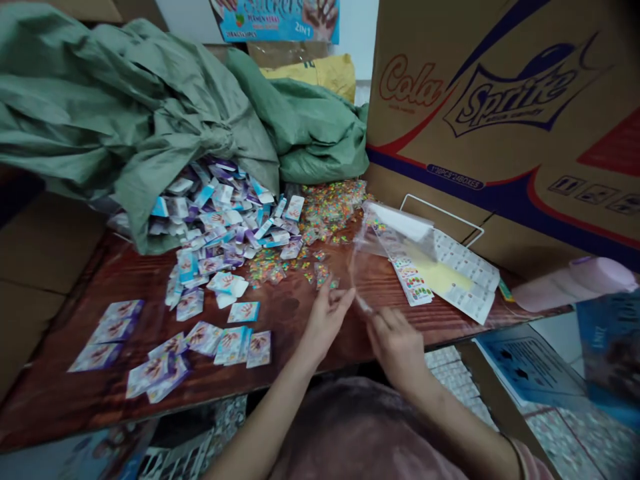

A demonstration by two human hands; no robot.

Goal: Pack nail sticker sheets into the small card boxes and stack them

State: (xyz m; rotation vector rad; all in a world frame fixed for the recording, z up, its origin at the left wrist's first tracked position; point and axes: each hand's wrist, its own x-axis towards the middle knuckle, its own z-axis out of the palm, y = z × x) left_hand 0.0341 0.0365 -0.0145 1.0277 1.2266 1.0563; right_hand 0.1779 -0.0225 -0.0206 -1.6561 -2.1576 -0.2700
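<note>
A clear plastic bag [361, 257] stretches up from my hands across the table. My right hand [397, 343] is closed on its gathered near edge. My left hand [327, 317] has its fingers pinched at the bag's left edge. Just beyond those fingertips lies a small clear sachet of colorful candies [321, 272]. More such sachets form a heap [333, 207] farther back. Under the bag's right part are printed sticker sheets [413, 277] and a folded leaflet [467, 280].
Small printed packets [215, 227] spill from a green sack [200, 133] at left. Several flat packets [233, 343] lie nearer, beside a neat row [110, 330]. A large carton [500, 120] stands back right, behind a white wire frame [445, 213] and a pink bottle [575, 283].
</note>
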